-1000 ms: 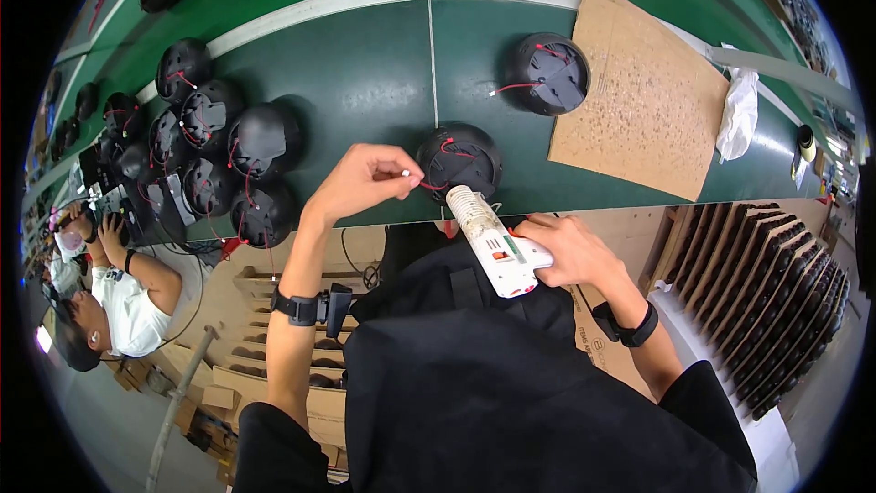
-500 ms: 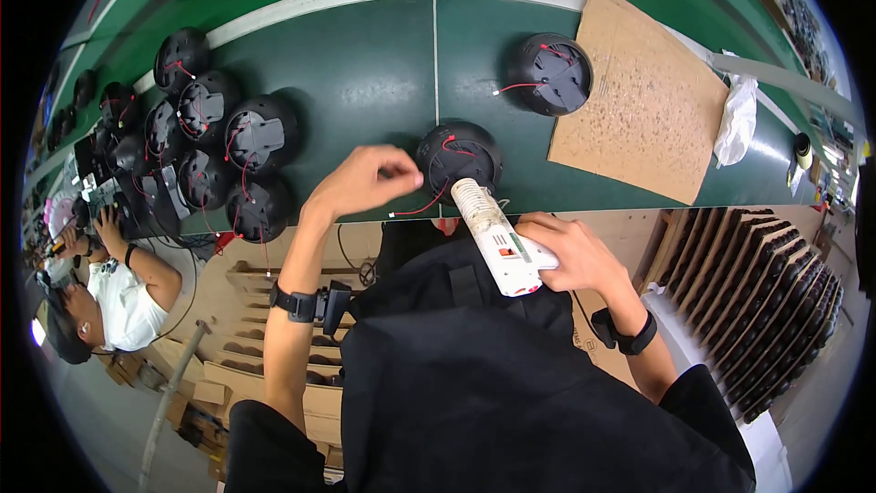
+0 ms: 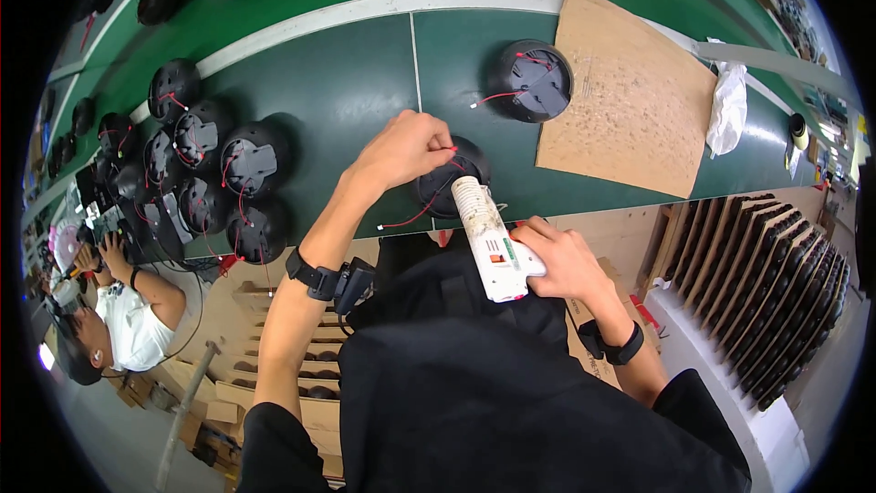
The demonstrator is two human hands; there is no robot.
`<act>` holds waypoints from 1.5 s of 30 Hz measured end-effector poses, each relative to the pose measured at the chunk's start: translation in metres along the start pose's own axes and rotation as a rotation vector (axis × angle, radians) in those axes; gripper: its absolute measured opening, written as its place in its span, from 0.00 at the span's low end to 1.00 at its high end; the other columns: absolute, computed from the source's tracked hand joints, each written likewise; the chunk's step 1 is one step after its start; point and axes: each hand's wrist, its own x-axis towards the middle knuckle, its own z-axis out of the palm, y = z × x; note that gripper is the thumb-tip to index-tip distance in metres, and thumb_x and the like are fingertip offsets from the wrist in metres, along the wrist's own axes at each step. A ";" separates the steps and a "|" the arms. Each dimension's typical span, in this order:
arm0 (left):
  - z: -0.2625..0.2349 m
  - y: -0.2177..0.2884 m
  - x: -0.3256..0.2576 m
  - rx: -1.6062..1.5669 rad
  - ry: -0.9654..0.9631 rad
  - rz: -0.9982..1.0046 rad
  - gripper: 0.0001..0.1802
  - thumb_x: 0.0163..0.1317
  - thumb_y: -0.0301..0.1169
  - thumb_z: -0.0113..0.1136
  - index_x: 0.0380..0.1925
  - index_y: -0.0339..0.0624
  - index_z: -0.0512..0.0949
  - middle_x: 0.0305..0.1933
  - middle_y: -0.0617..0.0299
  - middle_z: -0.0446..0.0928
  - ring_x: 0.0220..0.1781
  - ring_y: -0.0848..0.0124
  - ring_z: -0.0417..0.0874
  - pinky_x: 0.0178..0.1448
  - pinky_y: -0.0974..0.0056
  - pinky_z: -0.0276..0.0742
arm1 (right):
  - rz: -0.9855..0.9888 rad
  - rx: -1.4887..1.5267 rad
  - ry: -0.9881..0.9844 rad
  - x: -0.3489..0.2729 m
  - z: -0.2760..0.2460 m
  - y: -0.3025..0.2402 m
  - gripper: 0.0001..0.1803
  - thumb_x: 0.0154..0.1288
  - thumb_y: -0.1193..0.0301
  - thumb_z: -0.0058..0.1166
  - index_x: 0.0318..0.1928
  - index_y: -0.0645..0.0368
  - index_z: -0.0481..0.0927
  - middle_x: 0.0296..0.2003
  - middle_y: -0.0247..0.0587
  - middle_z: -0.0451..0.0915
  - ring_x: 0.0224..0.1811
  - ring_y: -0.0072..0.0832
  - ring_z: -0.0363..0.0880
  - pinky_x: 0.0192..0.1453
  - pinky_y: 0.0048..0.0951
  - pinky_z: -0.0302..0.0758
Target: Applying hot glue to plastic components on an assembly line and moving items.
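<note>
From far away, I saw the left hand (image 3: pixel 406 153) with its fingers bent in, right at a small red plug (image 3: pixel 454 150). I couldn't tell if they pinched it. The round black shell (image 3: pixel 438 186) sat just under those fingers. The right hand (image 3: pixel 566 260) had its fingers wrapped around a white gun-shaped tool (image 3: pixel 494 246).

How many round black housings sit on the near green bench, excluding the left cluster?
2. One housing is partly covered by the left hand and white tool in the right hand; the other sits at the left edge of the cardboard sheet. No others seem hidden.
</note>
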 end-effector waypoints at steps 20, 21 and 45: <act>0.016 0.007 0.009 -0.225 0.073 -0.014 0.09 0.66 0.29 0.68 0.36 0.32 0.84 0.28 0.61 0.84 0.25 0.78 0.79 0.29 0.69 0.76 | 0.111 0.045 0.075 0.003 0.013 -0.009 0.28 0.47 0.71 0.63 0.53 0.55 0.78 0.43 0.47 0.80 0.42 0.55 0.81 0.43 0.51 0.80; 0.015 0.005 0.007 -0.235 0.067 -0.012 0.09 0.66 0.29 0.68 0.36 0.31 0.84 0.28 0.61 0.84 0.25 0.78 0.79 0.30 0.69 0.76 | 0.105 0.053 0.066 0.003 0.012 -0.008 0.27 0.46 0.71 0.63 0.53 0.55 0.79 0.43 0.48 0.80 0.42 0.55 0.81 0.43 0.51 0.80; 0.013 -0.046 -0.045 -0.207 0.232 -0.052 0.13 0.64 0.31 0.67 0.45 0.36 0.83 0.39 0.58 0.85 0.40 0.70 0.85 0.48 0.62 0.80 | 0.030 0.115 0.041 -0.007 -0.009 -0.015 0.30 0.46 0.72 0.61 0.55 0.55 0.78 0.56 0.46 0.81 0.47 0.52 0.84 0.50 0.46 0.83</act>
